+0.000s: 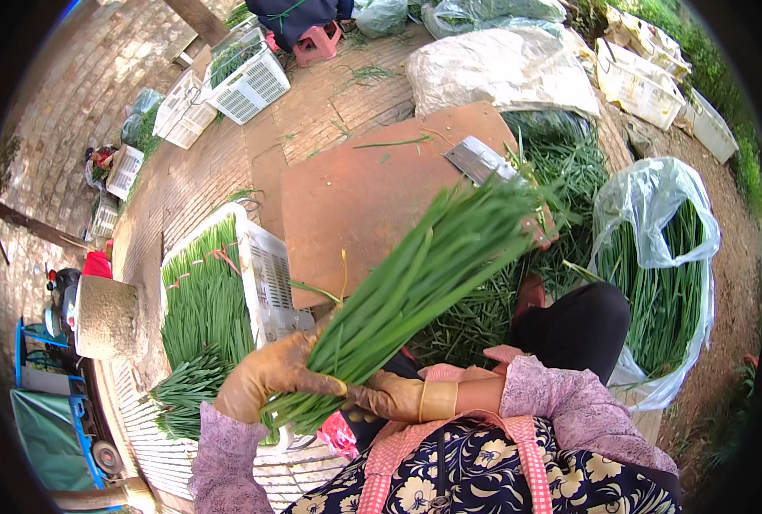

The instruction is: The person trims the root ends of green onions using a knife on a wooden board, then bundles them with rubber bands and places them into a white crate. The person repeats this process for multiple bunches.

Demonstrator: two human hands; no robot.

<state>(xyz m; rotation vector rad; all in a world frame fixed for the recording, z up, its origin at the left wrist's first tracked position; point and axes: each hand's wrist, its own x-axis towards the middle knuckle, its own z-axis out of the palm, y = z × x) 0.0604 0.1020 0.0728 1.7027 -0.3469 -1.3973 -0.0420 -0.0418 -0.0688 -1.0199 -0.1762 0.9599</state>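
Both my hands wear tan, stained rubber gloves. A large bunch of garlic chives (413, 276) lies slanted across my lap, its leafy tips up and to the right. My left hand (272, 372) grips the lower end of the bunch. My right hand (387, 392) holds it from below, with some fingers hidden. Under the tips stands a low reddish-brown board (362, 199), with a broad-bladed cleaver (480, 159) on its right part. Loose leaf scraps (477, 321) are heaped on the ground right of the board.
To the left, a white plastic crate (268, 276) holds upright chives. A clear plastic bag (651, 238) full of long greens stands at right. A white woven sack (496, 70) lies beyond the board. More crates (249, 83) and a seated person on a pink stool (317, 44) are farther off.
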